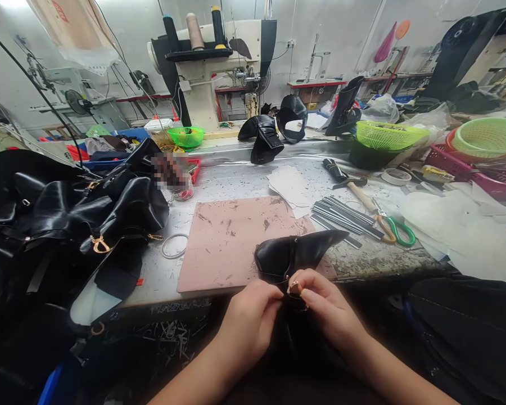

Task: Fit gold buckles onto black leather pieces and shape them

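A black leather boot upper [274,256] lies over the near edge of the pink board, its pointed end to the right. A thin strap with small metal fittings crosses it. My left hand [251,315] is closed, thumb and forefinger pinching the strap at the near side of the upper. Close beside it, my right hand [331,306] is closed on a gold-coloured buckle [296,287] between thumb and fingers. Both hands nearly touch, just past the board's front edge. The lower part of the upper hangs into shadow toward me, and the fingertips partly hide the strap.
A pile of black leather uppers [63,208] fills the left side. Scissors [396,228], a hammer [360,194] and grey strips [341,216] lie right of the pink board [223,242]. Behind stand a sewing machine [219,73], more uppers [263,138] and a yellow-green basket [388,135].
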Demonstrator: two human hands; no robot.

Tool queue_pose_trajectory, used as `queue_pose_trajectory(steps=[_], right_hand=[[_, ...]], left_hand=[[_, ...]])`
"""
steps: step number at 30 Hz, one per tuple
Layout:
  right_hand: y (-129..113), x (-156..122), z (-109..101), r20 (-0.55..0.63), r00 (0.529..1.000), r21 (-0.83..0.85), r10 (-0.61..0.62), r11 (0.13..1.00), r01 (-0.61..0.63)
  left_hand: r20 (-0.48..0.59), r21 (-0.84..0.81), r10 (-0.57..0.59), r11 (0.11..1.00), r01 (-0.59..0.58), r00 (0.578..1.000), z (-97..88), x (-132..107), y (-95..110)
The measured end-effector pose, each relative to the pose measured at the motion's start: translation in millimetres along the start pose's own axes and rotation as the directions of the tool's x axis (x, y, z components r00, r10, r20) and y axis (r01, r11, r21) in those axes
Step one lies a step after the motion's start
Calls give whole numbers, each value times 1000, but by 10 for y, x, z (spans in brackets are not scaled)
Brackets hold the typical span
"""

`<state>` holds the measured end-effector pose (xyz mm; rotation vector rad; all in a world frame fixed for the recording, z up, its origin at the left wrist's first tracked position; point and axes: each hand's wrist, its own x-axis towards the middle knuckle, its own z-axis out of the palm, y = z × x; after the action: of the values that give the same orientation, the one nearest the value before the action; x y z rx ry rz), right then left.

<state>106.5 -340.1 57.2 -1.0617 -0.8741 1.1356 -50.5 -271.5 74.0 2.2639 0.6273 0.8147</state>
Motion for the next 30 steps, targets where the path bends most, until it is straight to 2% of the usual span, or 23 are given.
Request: queue_pose_trajectory(steps=[3, 7, 13, 18, 21, 24, 27, 30], right_hand=[[-17, 8, -45, 83, 996, 88, 18, 996, -25], [-42, 11, -106, 158, 986, 6, 48, 999, -50], [-70, 43, -123, 184, 982, -63, 45, 997, -34], [-83, 71, -93, 129, 991, -79, 33, 997, -23], [-35, 57, -88, 32, 997, -61, 66, 996, -64], [13, 29, -66, -71, 997, -38, 31, 999, -34], [30, 9, -16, -102, 995, -58, -23, 998, 17], [13, 11, 23, -126, 992, -102, -24, 995, 11]], left_hand=[[3, -39, -20, 999, 20, 1000, -9, 5, 0], [6, -69, -45, 997, 46, 999, -18, 15, 14], [27, -89, -72, 993, 74, 997, -18, 6, 22], [36, -84, -34, 996, 37, 999, -1, -8, 15], [58, -44, 6, 999, -3, 998, -1, 6, 32], [71, 20, 31, 999, -32, 997, -9, 24, 60], [95, 80, 26, 996, -33, 995, -11, 30, 77], [116, 88, 11, 996, -22, 993, -8, 21, 73]])
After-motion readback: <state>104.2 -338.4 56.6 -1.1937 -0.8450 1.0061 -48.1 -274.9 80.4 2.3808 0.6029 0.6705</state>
